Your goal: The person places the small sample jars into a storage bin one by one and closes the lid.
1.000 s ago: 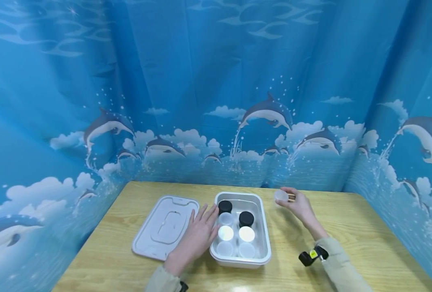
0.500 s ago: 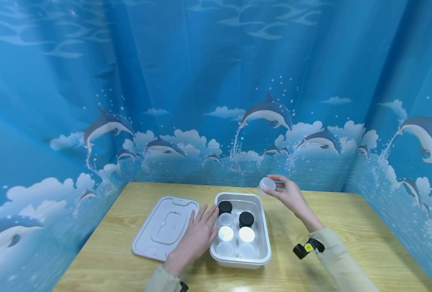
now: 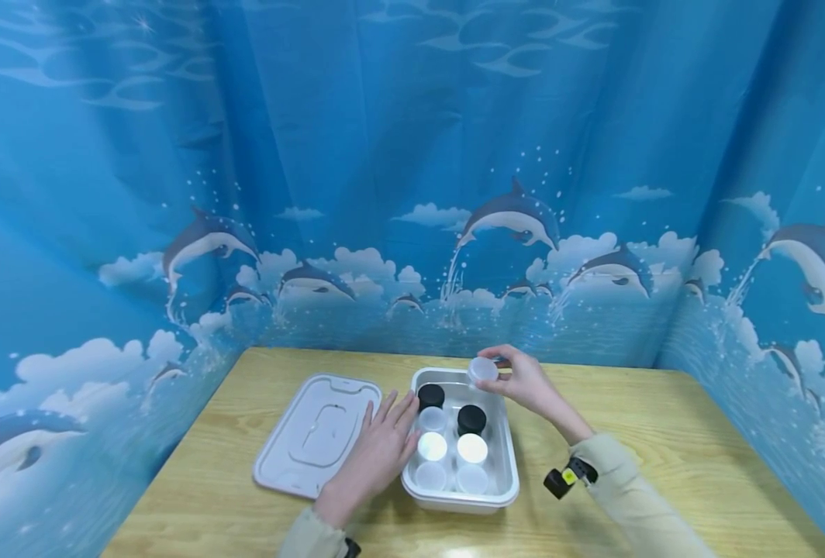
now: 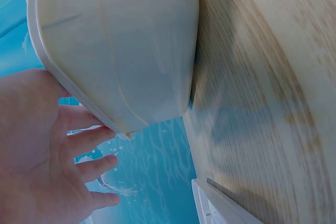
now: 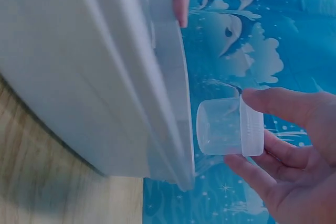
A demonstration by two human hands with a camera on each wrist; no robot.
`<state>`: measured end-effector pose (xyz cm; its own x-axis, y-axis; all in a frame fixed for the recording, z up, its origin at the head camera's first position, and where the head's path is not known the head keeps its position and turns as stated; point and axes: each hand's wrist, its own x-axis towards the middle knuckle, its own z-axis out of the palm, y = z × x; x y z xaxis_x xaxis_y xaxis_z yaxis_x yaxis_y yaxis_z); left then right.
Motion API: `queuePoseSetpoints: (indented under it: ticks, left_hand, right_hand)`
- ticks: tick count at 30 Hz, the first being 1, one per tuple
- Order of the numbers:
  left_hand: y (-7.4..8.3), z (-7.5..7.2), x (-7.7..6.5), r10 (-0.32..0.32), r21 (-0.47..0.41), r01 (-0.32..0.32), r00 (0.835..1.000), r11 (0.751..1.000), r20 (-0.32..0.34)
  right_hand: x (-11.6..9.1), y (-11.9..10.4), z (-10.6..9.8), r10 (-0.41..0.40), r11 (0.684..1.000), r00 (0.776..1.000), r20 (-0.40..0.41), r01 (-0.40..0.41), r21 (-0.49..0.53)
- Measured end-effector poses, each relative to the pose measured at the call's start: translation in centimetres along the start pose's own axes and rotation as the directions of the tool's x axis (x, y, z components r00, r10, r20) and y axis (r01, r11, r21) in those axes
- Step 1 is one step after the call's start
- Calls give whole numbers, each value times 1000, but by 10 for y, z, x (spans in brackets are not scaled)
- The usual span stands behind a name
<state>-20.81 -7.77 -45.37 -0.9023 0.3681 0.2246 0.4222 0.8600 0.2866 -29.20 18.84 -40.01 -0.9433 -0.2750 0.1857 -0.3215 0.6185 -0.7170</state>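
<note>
My right hand (image 3: 527,381) pinches a small clear plastic jar (image 5: 220,127) by its white screw lid, over the far right corner of a white plastic box (image 3: 512,465). In the right wrist view the jar is upright relative to the box, above its rim. Inside the box stand several jars: a black-lidded one (image 3: 431,396) at the far left, another black-lidded one (image 3: 471,419) on the right, and white-lidded ones (image 3: 432,446) nearer the front. Resting on the box's left rim is my left hand (image 3: 377,449), its fingers straight; the left wrist view shows its fingers beneath the rim edge.
A white box lid (image 3: 318,434) lies flat on the wooden table (image 3: 664,434), left of the box. Behind the table hangs a blue curtain (image 3: 384,194) with dolphins printed on it, and it also closes off both sides.
From the table's right side, my right hand has lifted the clear jar and carried it left to the box's far right corner. My left hand has stayed at the left rim.
</note>
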Motion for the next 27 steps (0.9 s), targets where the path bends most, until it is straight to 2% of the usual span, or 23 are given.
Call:
queuePoseSetpoints:
  ticks: [7, 14, 21, 27]
  left_hand:
    - [-1, 1, 1, 6, 11, -5, 1000, 1000, -10]
    - [0, 1, 1, 8, 6, -8, 1000, 1000, -16]
    - [1, 0, 1, -5, 2, 5, 1000, 1000, 4]
    - [0, 0, 1, 0, 4, 0, 1000, 1000, -5]
  right_hand:
    - [3, -1, 14, -37, 996, 999, 5, 38, -80]
    - [1, 1, 23, -76, 971, 997, 3, 75, -227]
    - [1, 8, 30, -98, 955, 995, 14, 98, -278]
    - [1, 12, 35, -136, 933, 991, 20, 135, -335]
